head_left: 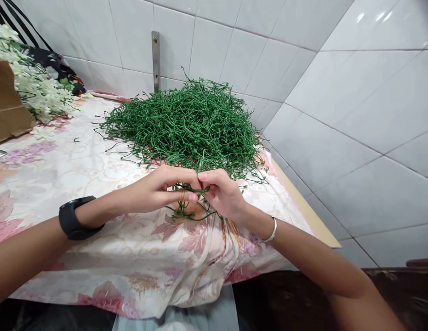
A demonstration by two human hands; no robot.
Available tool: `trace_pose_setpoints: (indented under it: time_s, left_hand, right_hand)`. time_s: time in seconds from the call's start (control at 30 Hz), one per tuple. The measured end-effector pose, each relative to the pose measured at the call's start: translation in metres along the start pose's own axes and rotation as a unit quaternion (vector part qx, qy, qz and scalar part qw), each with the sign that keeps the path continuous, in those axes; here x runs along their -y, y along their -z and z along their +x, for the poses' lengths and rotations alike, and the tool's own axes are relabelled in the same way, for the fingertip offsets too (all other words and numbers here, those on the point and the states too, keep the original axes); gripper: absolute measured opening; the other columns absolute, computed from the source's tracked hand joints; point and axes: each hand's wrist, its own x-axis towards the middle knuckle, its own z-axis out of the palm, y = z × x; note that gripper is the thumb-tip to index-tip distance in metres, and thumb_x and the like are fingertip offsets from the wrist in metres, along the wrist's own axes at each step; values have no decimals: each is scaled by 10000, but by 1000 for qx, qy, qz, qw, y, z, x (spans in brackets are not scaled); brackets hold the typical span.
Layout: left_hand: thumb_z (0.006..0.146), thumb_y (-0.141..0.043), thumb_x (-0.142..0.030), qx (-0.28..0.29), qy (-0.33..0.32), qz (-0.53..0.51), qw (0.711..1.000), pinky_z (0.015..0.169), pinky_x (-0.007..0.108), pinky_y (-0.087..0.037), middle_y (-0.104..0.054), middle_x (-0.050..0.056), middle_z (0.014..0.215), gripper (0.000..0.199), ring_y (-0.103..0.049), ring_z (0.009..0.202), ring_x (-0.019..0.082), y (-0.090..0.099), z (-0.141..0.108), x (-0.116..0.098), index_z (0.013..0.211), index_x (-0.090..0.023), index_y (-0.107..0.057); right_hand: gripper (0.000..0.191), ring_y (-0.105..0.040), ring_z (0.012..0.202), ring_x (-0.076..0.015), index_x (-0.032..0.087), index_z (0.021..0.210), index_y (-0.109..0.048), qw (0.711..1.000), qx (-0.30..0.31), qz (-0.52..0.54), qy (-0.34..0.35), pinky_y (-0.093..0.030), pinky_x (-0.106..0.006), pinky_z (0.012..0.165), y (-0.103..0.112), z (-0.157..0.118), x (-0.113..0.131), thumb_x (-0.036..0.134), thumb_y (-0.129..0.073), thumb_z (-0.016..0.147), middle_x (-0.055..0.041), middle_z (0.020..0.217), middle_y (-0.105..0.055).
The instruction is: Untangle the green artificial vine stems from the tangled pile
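Observation:
My left hand (pixel 168 186) and my right hand (pixel 222 191) meet in front of a big heap of thin green artificial stems (pixel 193 119). Between the fingertips of both hands is a green artificial stem (pixel 203 190), pinched by thumb and forefinger on each side. More loose green stems (pixel 182 211) show just below the hands, over the cloth; whether they join the held one I cannot tell. A black band circles my left wrist and a silver bangle my right.
White artificial flowers (pixel 41 87) lie at the left, beside a brown cardboard piece (pixel 8 103). A floral cloth (pixel 79 170) covers the table. Tiled walls (pixel 220 50) close off the back and right, with a metal strip (pixel 156 59) upright behind the heap.

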Motion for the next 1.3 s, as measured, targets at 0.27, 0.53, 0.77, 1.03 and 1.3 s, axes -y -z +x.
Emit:
trace_pose_setpoints:
  time_s: [0.27,0.53,0.77,1.03,1.3]
  left_hand:
    - [817,-499,-201,-10,-12,8,1000,626,201,-370,-551,16,731,97,-473,665,98,1,1,-1,830,-134,-568]
    - [784,-541,-212,-23,-20,-23,999,601,220,-395,-562,9,689,68,-497,654,112,3,3,-8,754,-165,-579]
    - [774,-543,-159,-45,-36,-38,998,607,226,-397,-550,0,680,67,-496,655,109,3,3,-11,720,-181,-576]
    - [777,-541,-187,-46,-32,-38,998,587,234,-402,-561,5,669,73,-507,645,118,3,2,-13,716,-191,-582]
    - [794,-526,-209,-81,-13,-25,996,579,209,-394,-561,8,701,92,-507,641,99,7,-1,-11,737,-151,-569]
  right_hand:
    - [229,-273,423,-41,147,400,-439,1000,14,-8,7,-205,-211,395,-3,0,5,166,-535,607,59,424,-342]
    - [258,-198,391,-31,149,368,-420,998,40,-45,27,-120,-229,388,-3,-2,14,164,-545,593,73,387,-267]
    - [254,-232,395,-35,150,361,-428,996,63,-41,39,-162,-219,381,-6,-2,19,135,-527,595,67,386,-276]
    - [260,-230,390,-30,146,357,-403,996,73,-21,36,-168,-209,380,-9,-2,19,117,-519,587,69,384,-256]
    - [288,-293,436,-33,140,469,-492,967,61,-221,112,-227,-202,412,-8,-8,32,185,-504,753,51,457,-363]
